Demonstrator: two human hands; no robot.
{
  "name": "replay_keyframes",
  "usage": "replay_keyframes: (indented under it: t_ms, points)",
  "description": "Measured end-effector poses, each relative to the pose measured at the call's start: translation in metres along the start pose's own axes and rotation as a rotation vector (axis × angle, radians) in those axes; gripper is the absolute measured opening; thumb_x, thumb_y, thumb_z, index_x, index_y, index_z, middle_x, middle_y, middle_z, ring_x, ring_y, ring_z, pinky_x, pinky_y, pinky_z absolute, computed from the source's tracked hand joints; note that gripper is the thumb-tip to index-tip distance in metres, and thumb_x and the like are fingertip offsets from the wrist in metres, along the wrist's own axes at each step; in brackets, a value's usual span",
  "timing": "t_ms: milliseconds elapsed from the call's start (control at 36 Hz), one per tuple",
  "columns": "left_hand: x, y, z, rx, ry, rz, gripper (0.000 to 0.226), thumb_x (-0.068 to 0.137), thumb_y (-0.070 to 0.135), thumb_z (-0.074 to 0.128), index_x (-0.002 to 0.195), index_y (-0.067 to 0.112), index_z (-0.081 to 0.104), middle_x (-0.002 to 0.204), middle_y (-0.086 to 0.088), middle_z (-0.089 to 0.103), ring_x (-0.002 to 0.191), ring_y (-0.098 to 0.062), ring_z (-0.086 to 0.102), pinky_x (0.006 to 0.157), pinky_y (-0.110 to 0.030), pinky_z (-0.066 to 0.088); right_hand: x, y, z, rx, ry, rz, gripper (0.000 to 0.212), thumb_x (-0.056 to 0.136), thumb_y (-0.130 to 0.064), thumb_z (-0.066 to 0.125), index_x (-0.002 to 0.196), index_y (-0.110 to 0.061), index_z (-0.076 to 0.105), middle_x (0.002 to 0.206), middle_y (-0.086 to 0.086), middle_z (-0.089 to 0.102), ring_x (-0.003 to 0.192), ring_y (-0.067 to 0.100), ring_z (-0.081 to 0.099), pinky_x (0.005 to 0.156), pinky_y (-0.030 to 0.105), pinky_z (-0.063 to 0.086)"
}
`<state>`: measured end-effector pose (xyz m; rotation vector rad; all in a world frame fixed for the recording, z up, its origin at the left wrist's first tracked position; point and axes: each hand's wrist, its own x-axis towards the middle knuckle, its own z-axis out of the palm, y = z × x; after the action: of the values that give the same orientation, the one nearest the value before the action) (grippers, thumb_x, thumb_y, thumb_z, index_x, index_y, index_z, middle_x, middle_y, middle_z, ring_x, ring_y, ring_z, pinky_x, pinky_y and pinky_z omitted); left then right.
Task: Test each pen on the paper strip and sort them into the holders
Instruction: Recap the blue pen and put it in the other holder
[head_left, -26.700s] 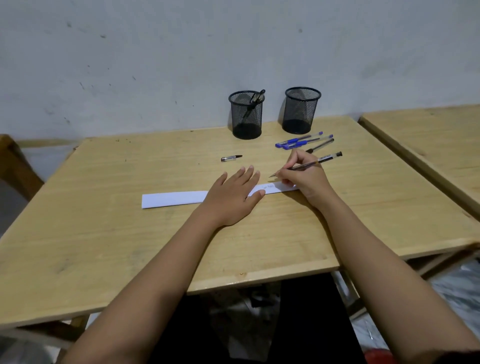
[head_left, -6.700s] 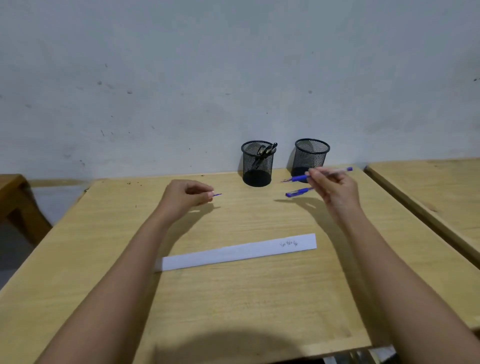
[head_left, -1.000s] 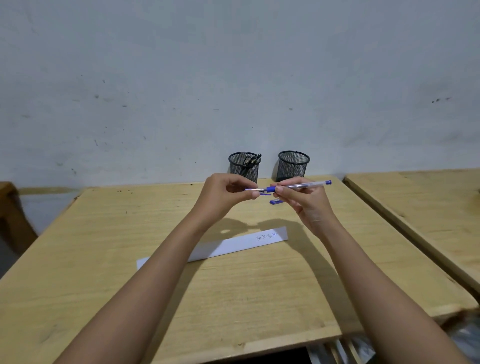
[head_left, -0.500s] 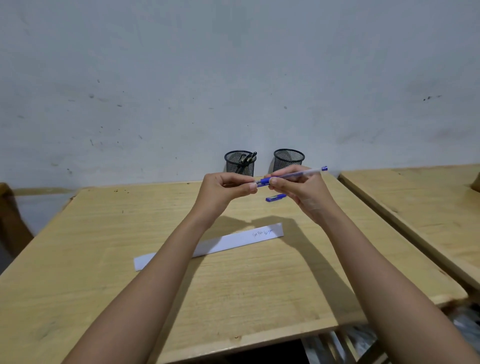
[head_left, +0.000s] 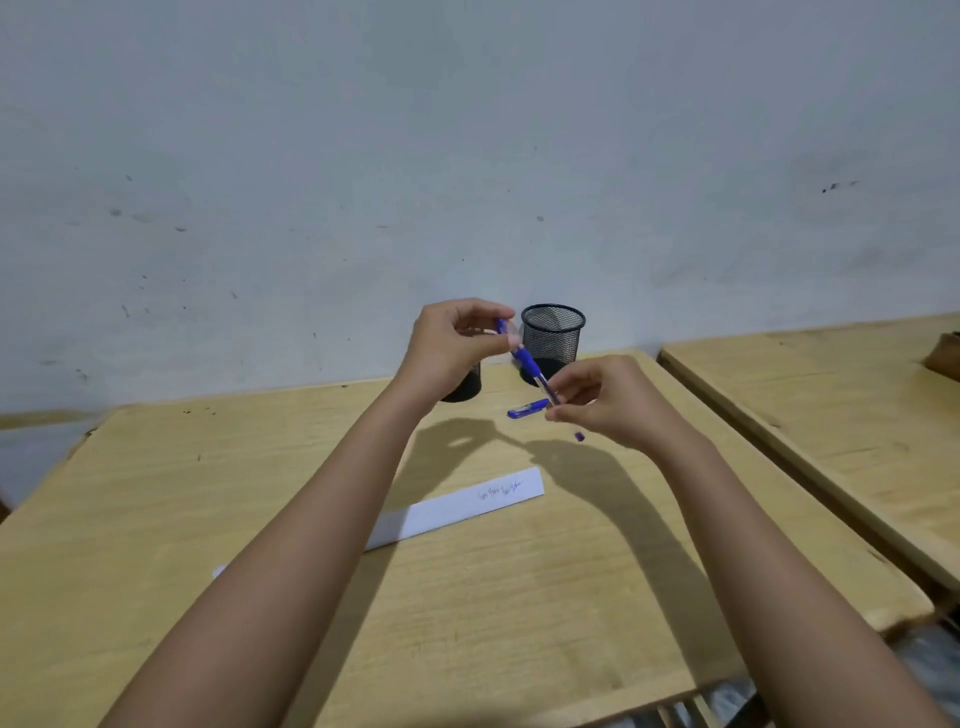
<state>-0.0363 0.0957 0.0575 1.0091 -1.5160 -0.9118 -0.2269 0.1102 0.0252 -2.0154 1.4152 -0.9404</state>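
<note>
I hold a blue pen (head_left: 530, 364) slanted in the air in front of the holders. My left hand (head_left: 454, 345) pinches its upper, capped end, and my right hand (head_left: 610, 400) grips the lower barrel; the pen's blue tail pokes out below my fingers. A second blue pen (head_left: 525, 409) lies on the wooden table (head_left: 260, 493) just beneath them. The white paper strip (head_left: 457, 506) lies across the table's middle with scribbles near its right end. The right mesh holder (head_left: 554, 338) stands by the wall. The left mesh holder (head_left: 465, 384) is mostly hidden behind my left hand.
A second wooden table (head_left: 831, 405) stands to the right across a narrow gap. A grey wall rises right behind the holders. My left forearm covers part of the strip's left half.
The pen has swung from nearly level to a steep slant: my left hand rose with the capped end and my right hand dropped lower and to the right.
</note>
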Motion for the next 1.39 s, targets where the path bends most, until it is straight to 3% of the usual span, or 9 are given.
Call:
replay_keyframes:
  t_ms: [167,333,528,639,806,1000,1194,1278,1389]
  points:
    - [0.041,-0.009,0.041,-0.142,-0.007,-0.036,0.014,0.091,0.015,0.059,0.091,0.005,0.068,0.085,-0.008,0.069,0.079,-0.014,0.067,0.082,-0.022,0.055,0.025,0.028,-0.009,0.196,0.337,0.04,0.019,0.077,-0.002,0.069,0.074,-0.017,0.058,0.072,0.002,0.064,0.064,0.009,0.065,0.067,0.021,0.053]
    - [0.079,-0.064,0.06,0.332,-0.055,-0.148,0.034,0.082,0.025,0.069,0.111,0.012,0.058,0.104,-0.006,0.06,0.096,-0.016,0.056,0.091,-0.029,0.044,0.073,0.049,-0.034,0.605,0.524,0.04,0.016,0.086,-0.003,0.059,0.078,-0.017,0.053,0.078,-0.003,0.06,0.088,0.022,0.067,0.086,0.035,0.054]
    - [0.106,-0.094,0.077,0.373,-0.071,-0.231,0.047,0.078,0.027,0.073,0.119,0.012,0.055,0.123,-0.002,0.058,0.114,-0.017,0.053,0.088,-0.025,0.041,0.129,0.077,-0.037,0.434,0.632,0.08,0.008,0.083,-0.011,0.064,0.081,-0.014,0.057,0.082,0.007,0.066,0.085,0.024,0.069,0.082,0.03,0.055]
    - [0.113,-0.113,0.084,0.24,0.0,-0.298,0.061,0.059,0.043,0.081,0.112,0.024,0.056,0.115,0.0,0.063,0.108,-0.018,0.06,0.093,-0.043,0.051,0.145,0.092,-0.03,0.233,0.597,0.076,0.01,0.082,-0.012,0.067,0.089,-0.006,0.064,0.084,0.006,0.065,0.075,0.013,0.06,0.064,0.0,0.041]
    - [0.118,-0.121,0.091,0.095,-0.005,-0.289,0.075,0.051,0.049,0.084,0.116,0.026,0.053,0.119,0.002,0.062,0.112,-0.017,0.059,0.096,-0.044,0.05,0.158,0.103,-0.017,0.094,0.375,0.104,0.015,0.088,-0.016,0.06,0.097,-0.005,0.065,0.089,0.002,0.062,0.085,0.014,0.058,0.078,0.021,0.041]
    - [0.116,-0.129,0.087,0.014,-0.039,-0.274,0.066,0.053,0.042,0.085,0.112,0.032,0.056,0.117,0.003,0.065,0.111,-0.018,0.061,0.095,-0.047,0.05,0.158,0.104,-0.016,0.142,0.324,0.118,0.026,0.084,-0.017,0.065,0.108,-0.007,0.062,0.097,0.003,0.061,0.09,0.015,0.059,0.08,0.022,0.042]
    - [0.098,-0.104,0.079,0.235,-0.126,-0.191,0.04,0.082,0.031,0.067,0.119,0.022,0.053,0.119,0.009,0.058,0.113,-0.007,0.053,0.094,-0.026,0.043,0.13,0.104,-0.021,0.232,0.387,0.114,0.036,0.084,-0.018,0.066,0.117,-0.005,0.057,0.104,0.003,0.061,0.09,0.009,0.057,0.062,-0.003,0.04]
    - [0.078,-0.093,0.069,0.461,-0.224,-0.099,0.043,0.092,0.028,0.056,0.131,0.013,0.045,0.13,-0.003,0.052,0.112,-0.005,0.043,0.086,-0.014,0.029,0.109,0.105,-0.015,0.284,0.426,0.115,0.034,0.084,-0.015,0.066,0.115,-0.005,0.058,0.104,0.003,0.063,0.092,0.01,0.06,0.07,0.005,0.045]
    - [0.047,-0.097,0.05,0.644,-0.335,-0.163,0.063,0.093,0.042,0.05,0.144,0.012,0.028,0.149,-0.006,0.033,0.134,-0.018,0.035,0.099,-0.023,0.029,0.082,0.108,0.002,0.278,0.37,0.1,0.023,0.083,-0.01,0.065,0.105,-0.013,0.059,0.099,0.003,0.064,0.093,0.015,0.061,0.085,0.03,0.053]
